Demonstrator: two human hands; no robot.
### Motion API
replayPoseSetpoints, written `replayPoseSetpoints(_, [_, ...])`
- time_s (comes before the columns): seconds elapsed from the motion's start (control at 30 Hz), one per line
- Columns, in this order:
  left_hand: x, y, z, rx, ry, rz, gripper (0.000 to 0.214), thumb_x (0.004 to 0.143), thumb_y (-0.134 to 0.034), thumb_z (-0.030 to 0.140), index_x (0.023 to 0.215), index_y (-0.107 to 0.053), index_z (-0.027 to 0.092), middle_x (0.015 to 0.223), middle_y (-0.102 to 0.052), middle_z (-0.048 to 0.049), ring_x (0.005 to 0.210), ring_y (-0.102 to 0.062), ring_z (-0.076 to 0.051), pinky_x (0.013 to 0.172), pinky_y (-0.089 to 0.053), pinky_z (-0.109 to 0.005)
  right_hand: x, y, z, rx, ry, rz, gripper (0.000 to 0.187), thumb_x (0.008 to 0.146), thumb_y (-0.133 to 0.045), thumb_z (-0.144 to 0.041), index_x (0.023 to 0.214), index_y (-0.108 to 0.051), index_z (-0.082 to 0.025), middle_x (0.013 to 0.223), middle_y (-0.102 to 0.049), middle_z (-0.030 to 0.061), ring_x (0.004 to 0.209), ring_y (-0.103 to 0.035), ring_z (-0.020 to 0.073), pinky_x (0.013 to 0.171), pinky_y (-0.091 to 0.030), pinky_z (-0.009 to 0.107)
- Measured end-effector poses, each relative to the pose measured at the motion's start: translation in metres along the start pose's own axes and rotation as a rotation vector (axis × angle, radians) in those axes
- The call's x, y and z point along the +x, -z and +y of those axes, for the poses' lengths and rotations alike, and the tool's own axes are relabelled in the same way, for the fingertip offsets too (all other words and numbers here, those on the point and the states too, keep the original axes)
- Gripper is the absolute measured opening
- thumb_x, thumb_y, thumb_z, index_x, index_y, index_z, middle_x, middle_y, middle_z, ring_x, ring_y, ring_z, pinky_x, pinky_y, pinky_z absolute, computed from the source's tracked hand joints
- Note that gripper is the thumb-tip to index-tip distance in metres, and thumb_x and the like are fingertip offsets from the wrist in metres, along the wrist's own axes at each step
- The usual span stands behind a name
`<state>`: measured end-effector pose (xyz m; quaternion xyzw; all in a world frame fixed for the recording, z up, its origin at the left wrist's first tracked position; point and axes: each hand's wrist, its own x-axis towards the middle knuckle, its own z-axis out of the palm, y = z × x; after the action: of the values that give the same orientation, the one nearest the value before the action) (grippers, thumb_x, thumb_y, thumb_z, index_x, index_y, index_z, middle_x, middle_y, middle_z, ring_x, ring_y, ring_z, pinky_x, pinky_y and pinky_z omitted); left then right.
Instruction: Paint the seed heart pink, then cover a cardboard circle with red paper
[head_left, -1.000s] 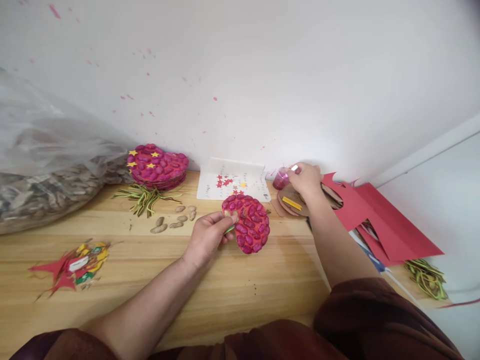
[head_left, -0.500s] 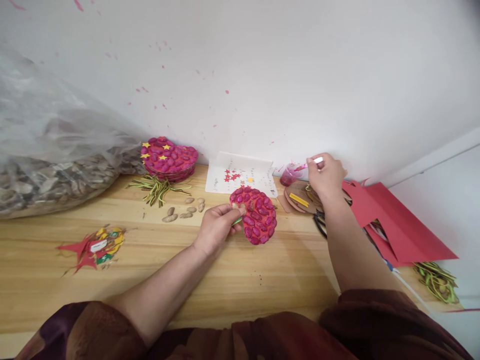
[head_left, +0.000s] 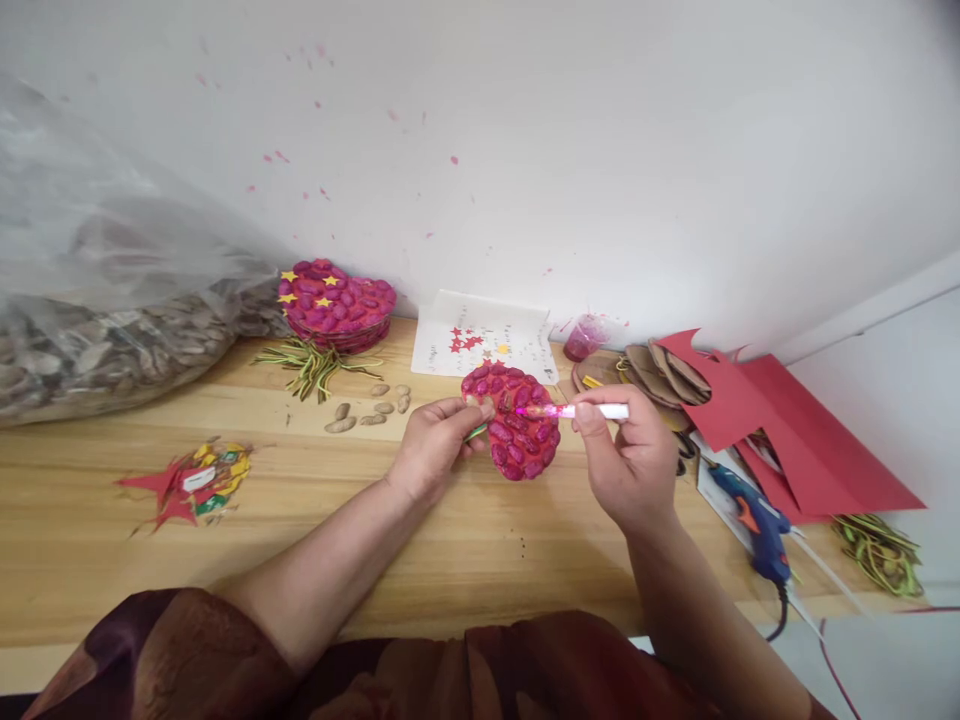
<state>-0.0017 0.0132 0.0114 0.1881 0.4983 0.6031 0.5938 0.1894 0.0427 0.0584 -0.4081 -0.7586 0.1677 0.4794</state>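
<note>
Brush (head_left: 570,411) from cup (head_left: 581,343) to plaque (head_left: 523,442), pinched in right hand (head_left: 634,462), plaque in left hand (head_left: 435,447)

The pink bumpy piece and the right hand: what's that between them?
In the head view, a white-handled brush spans the gap: the right hand grips it, and its pink tip lies over the pink bumpy piece.

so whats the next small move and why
Probably a light dab with the brush in the right hand on the magenta piece: the pink tip is by a duller, brownish patch, while the left hand holds the piece's side.
</note>
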Motion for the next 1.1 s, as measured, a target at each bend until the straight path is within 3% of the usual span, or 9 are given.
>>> replayPoseSetpoints(0.3, [0.000, -0.001, 0.002, -0.028, 0.030, -0.013, 0.029, 0.058, -0.089, 0.033, 0.065, -0.072, 0.011, 0.061, -0.064, -0.0007, 0.045, -0.053, -0.005, 0.042, -0.031, -0.018, -0.003, -0.013, 0.006, -0.006, 0.087, 0.016, 0.006, 0.093, -0.065, -0.022, 0.098, -0.066, -0.023, 0.089, -0.070, 0.0015, 0.083, -0.063, 0.0181, 0.081, -0.048, 0.036])
replayPoseSetpoints(0.7, [0.002, 0.001, 0.001, -0.027, 0.029, -0.011, 0.033, 0.056, -0.091, 0.036, 0.066, -0.072, 0.011, 0.063, -0.064, -0.0013, 0.045, -0.053, -0.006, 0.040, -0.031, -0.017, -0.004, -0.009, 0.011, -0.017, 0.079, 0.013, 0.006, 0.091, -0.066, -0.021, 0.097, -0.066, -0.023, 0.085, -0.068, 0.0004, 0.081, -0.064, 0.0180, 0.080, -0.047, 0.036])
replayPoseSetpoints(1.1, [0.001, 0.000, -0.002, 0.024, 0.003, -0.037, 0.031, 0.060, -0.089, 0.036, 0.072, -0.074, 0.011, 0.065, -0.065, -0.0014, 0.046, -0.053, -0.005, 0.044, -0.031, -0.017, -0.005, -0.010, 0.009, -0.057, 0.181, -0.006, 0.012, 0.090, -0.066, -0.016, 0.099, -0.066, -0.024, 0.090, -0.071, 0.0006, 0.083, -0.064, 0.0180, 0.083, -0.048, 0.037])
